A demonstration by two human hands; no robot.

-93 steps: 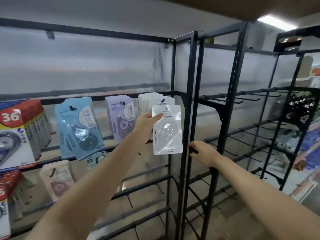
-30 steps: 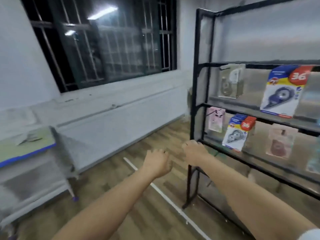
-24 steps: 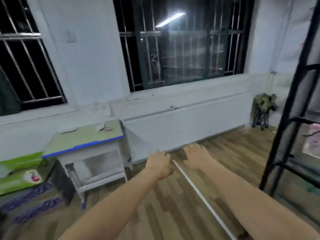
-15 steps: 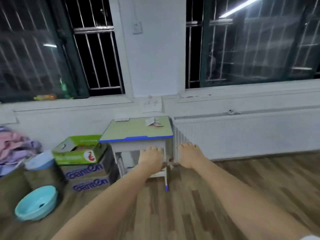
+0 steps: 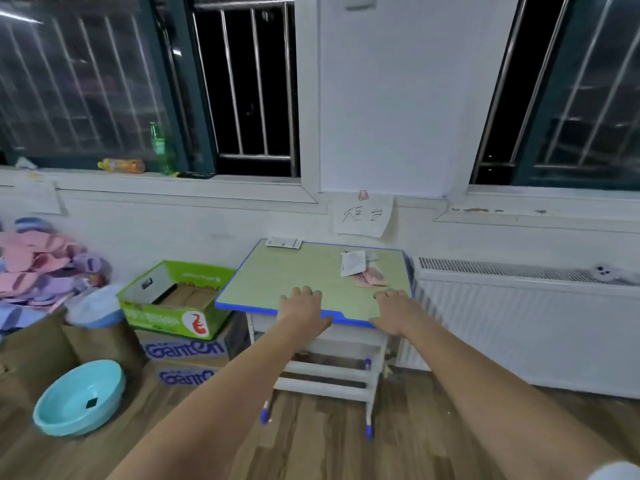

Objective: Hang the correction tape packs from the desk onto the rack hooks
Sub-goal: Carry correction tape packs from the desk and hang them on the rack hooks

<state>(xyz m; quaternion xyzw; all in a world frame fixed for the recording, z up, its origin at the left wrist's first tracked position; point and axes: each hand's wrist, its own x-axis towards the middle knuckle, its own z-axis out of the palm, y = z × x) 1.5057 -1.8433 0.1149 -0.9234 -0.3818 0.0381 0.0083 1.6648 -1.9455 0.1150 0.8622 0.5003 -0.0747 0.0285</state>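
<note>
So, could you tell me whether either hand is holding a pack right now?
No, the left hand and right hand are empty; the packs lie on the desk.

The room is lit from indoors by cool, rather dim light, and the windows point(image 5: 249, 81) are black with night. In the upper left of the frame the glass carries pale streaks of reflected lamp light, and faint reflections show in the panes at the upper right. The white wall panel point(image 5: 384, 98) at top centre is the brightest area, evenly lit without glare. Soft shadow lies under the desk point(image 5: 311, 271) and on the floor below it. Wide-angle distortion bends the window bars and the sill towards the edges. The picture is slightly soft overall, with more smear at the left edge and in the lower corners.
</note>
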